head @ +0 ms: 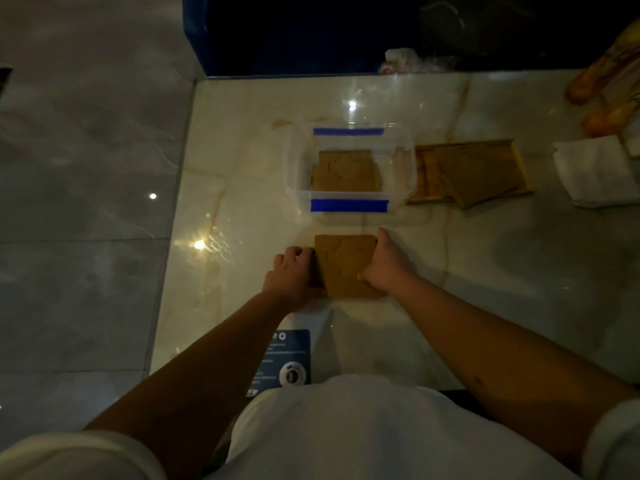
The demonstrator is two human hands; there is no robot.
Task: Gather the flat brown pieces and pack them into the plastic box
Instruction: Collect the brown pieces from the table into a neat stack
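A square slab of flat brown pieces (344, 263) lies on the glossy counter just in front of the clear plastic box (294, 168), which has blue tape strips on its near and far rims. My left hand (294, 271) presses against the slab's left edge and my right hand (386, 263) clasps its right edge. Inside the box rests another layer of brown pieces (346, 171). To the right of the box sits a wooden tray (519, 161) with more brown pieces (485, 174) lying loosely across it.
White folded paper or cloth (595, 173) lies right of the tray, with yellow-orange packaged items (609, 81) beyond it. A blue printed card (287, 362) lies near my body. The counter ends at a dark blue wall behind and a grey tiled floor on the left.
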